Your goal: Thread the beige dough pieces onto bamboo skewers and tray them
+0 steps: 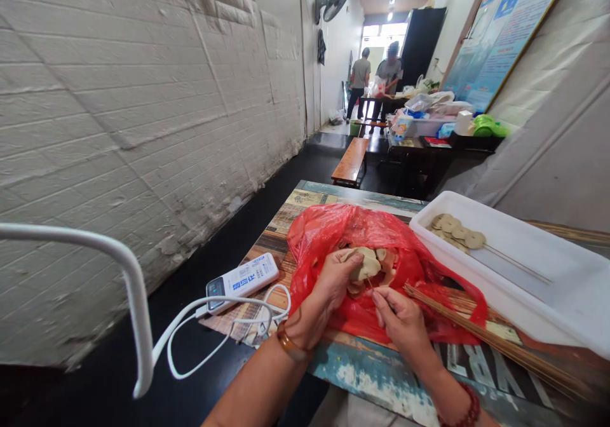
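My left hand (331,281) is closed on a few beige round slices (365,265) over the opening of a red plastic bag (328,233) on the table. More slices lie inside the bag. My right hand (400,319) is just below the slices, fingers pinched on the near end of a thin bamboo skewer (445,312). A white tray (567,293) to the right holds one finished skewer of slices (457,231).
A bundle of bamboo skewers (528,356) lies along the table's front right. A white power bank (243,281) with a coiled cable (210,344) sits at the table's left edge. A white curved bar (119,268) is at left. Two people stand far down the corridor by benches and cluttered tables.
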Demonstrator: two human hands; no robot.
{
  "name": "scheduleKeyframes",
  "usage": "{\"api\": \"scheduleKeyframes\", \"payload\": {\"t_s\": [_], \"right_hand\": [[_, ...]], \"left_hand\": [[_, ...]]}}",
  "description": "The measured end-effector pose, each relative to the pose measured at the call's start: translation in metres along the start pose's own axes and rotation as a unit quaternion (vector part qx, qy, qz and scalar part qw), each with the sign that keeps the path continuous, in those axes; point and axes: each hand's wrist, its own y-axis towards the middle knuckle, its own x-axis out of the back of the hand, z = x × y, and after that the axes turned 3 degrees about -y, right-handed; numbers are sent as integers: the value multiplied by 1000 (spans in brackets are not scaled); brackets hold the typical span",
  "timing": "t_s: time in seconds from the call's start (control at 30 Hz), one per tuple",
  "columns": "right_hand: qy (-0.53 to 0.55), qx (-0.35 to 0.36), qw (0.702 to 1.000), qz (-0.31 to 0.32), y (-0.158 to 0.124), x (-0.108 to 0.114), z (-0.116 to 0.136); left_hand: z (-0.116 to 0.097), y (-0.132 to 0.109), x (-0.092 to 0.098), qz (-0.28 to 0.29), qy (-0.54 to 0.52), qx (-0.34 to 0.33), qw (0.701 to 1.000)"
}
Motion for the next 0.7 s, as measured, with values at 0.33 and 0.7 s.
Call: {"api": "scheduleKeyframes", "payload": {"t_s": [0.33, 0.7], "right_hand": [[6, -5, 1000, -4, 0, 1, -1], [71, -47, 996, 5, 2, -1, -3]], "left_hand": [[9, 2, 2, -16, -15, 14, 1000], [5, -1, -2, -2, 7, 20, 1000]]}}
